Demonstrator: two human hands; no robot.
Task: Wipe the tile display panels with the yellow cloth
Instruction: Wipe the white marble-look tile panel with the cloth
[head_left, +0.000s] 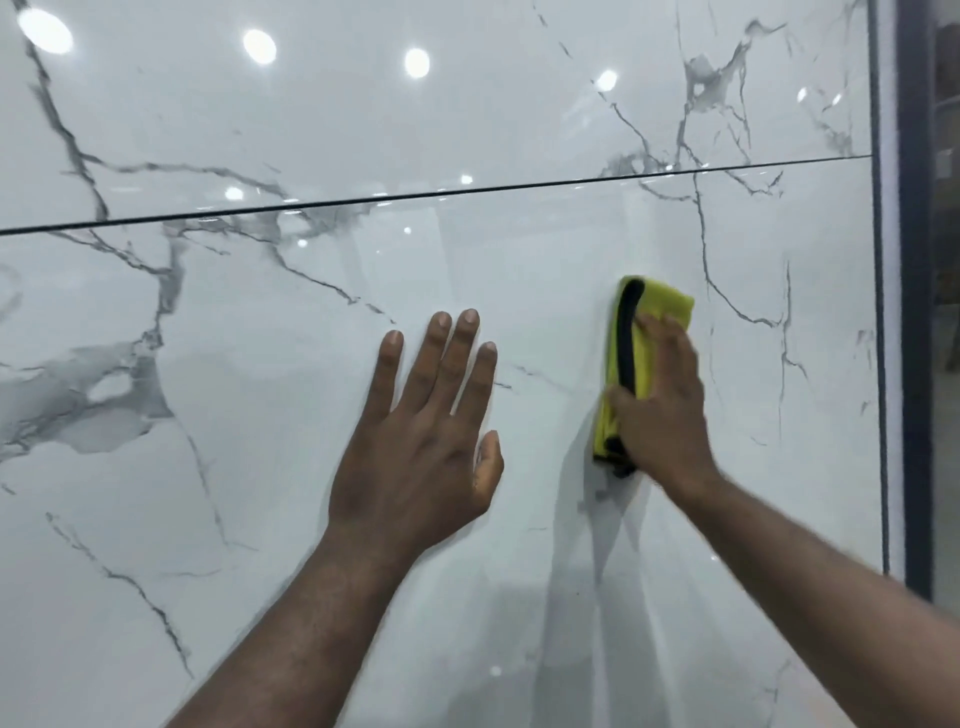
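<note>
Right hand (660, 400) pressed the folded cloth (636, 358) against the lower panel (208, 519) near its right edge, apparently mid-wipe, while left hand (421, 441) lay flat, fingers straight, likely bracing.

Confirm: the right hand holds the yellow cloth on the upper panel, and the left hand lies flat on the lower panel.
Wrong panel: the head view shows the right hand holding the yellow cloth on the lower panel, below the seam. The left hand does lie flat there.
</note>
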